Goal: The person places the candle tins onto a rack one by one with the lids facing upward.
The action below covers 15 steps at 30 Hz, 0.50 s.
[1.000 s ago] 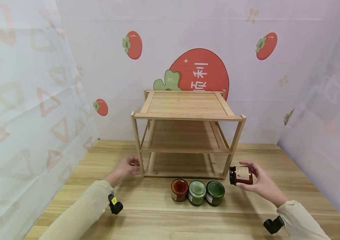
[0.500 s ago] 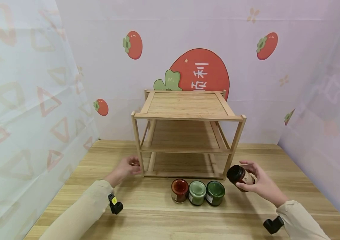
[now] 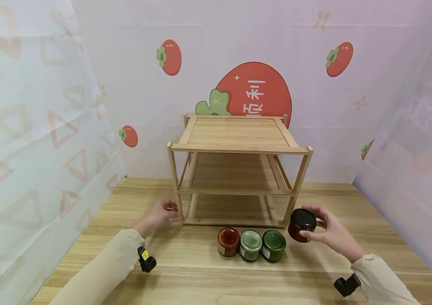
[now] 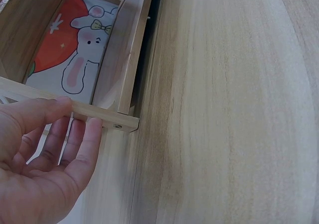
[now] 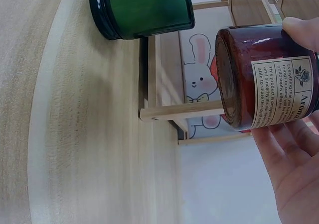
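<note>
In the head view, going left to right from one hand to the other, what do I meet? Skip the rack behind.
Left hand, orange-red jar, pale green jar, dark green jar, black-lidded dark red jar, right hand holding that last jar.

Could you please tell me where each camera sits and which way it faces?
Head: on the person's head, facing forward and down at the wooden rack; left hand, right hand and sleeves show.
Left wrist: on that wrist, facing a rack post; left hand shows.
Right wrist: on that wrist, facing the dark red jar; right hand shows.
Head and right wrist both show the dark green jar.
</note>
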Each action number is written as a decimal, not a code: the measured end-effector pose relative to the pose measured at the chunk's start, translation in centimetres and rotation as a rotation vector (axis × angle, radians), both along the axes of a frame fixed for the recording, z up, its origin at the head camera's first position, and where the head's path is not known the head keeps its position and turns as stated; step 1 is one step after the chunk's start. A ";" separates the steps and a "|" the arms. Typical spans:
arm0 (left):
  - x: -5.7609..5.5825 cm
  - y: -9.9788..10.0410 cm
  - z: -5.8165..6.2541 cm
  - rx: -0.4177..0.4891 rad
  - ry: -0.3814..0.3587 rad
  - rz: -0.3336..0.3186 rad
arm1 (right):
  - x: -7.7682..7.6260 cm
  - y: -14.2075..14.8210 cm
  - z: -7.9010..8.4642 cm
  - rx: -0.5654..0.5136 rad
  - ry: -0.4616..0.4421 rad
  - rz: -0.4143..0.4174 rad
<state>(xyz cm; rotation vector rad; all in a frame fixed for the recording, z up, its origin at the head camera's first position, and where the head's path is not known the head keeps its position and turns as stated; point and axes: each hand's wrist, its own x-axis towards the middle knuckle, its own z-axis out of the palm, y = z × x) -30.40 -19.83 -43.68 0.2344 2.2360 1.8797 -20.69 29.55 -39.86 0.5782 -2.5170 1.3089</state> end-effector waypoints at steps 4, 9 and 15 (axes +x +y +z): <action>0.0 0.0 0.0 0.006 0.002 -0.002 | 0.1 -0.2 0.4 -0.005 -0.019 -0.001; -0.1 0.0 0.0 0.009 -0.003 0.002 | 0.2 -0.4 0.9 -0.024 -0.028 0.008; -0.1 0.0 0.0 0.010 -0.001 -0.003 | 0.1 -0.6 1.2 -0.072 -0.025 0.047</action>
